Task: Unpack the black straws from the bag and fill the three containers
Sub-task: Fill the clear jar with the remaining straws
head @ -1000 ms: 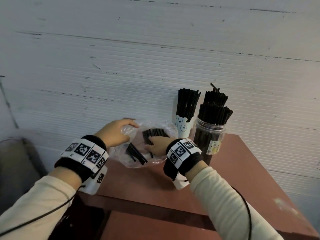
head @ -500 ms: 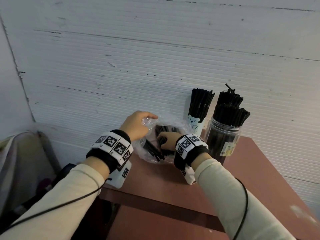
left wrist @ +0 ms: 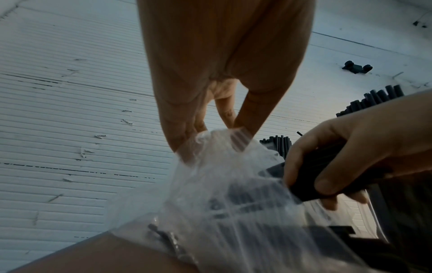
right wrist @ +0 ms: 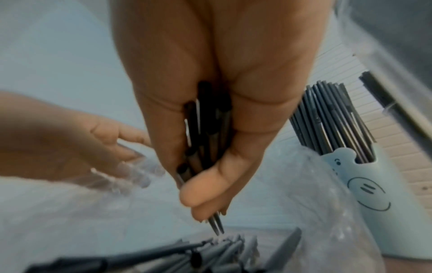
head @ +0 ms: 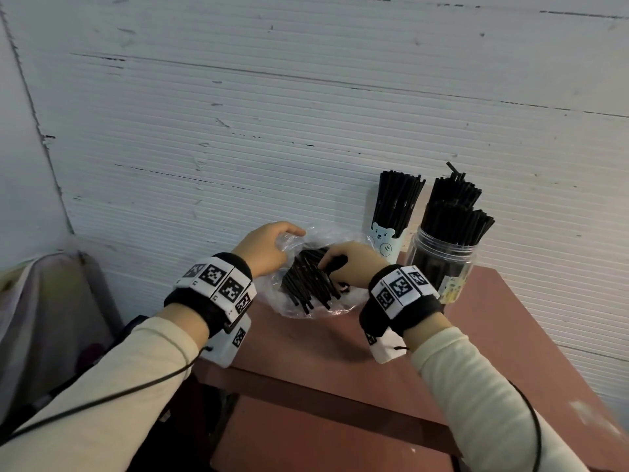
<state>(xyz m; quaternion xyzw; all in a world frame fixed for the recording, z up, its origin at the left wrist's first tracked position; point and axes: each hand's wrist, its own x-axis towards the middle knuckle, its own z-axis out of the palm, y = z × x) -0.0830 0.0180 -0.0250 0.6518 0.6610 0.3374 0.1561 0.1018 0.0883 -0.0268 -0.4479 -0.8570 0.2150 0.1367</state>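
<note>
- The right hand (head: 352,267) is curled round a small bundle of black straws (right wrist: 205,129), thumb pressed across them; in the right wrist view the straws run along the palm and their tips poke out below the fingers.
- That hand sits inside the mouth of the clear plastic bag (head: 306,310), just above the loose straws (head: 308,284) that lie in a heap in the bag.
- The left hand (head: 263,247) pinches the bag's upper rim between fingertips and thumb and holds it lifted; the left wrist view shows the film bunched at the fingertips (left wrist: 180,146).
- The bag rests on the reddish-brown table (head: 340,352), at its far edge against the wall and toward the far left corner.
- Just right of the bag, touching its film in the right wrist view, stands a pale blue cup with a bear face (head: 384,245), packed with upright black straws.
- Right of the cup, near the far edge, stands a clear plastic jar (head: 440,264) with a yellowish label, also filled with upright straws.
- Behind the jar a third bunch of straws (head: 454,189) rises higher; its container is hidden, so I cannot tell what holds it.
- Both wrists carry black bands with white square-patterned markers (head: 218,281), and thin black cables run along the cream sleeves (head: 112,379).
- A white ribbed wall (head: 306,114) stands behind the table.
</note>
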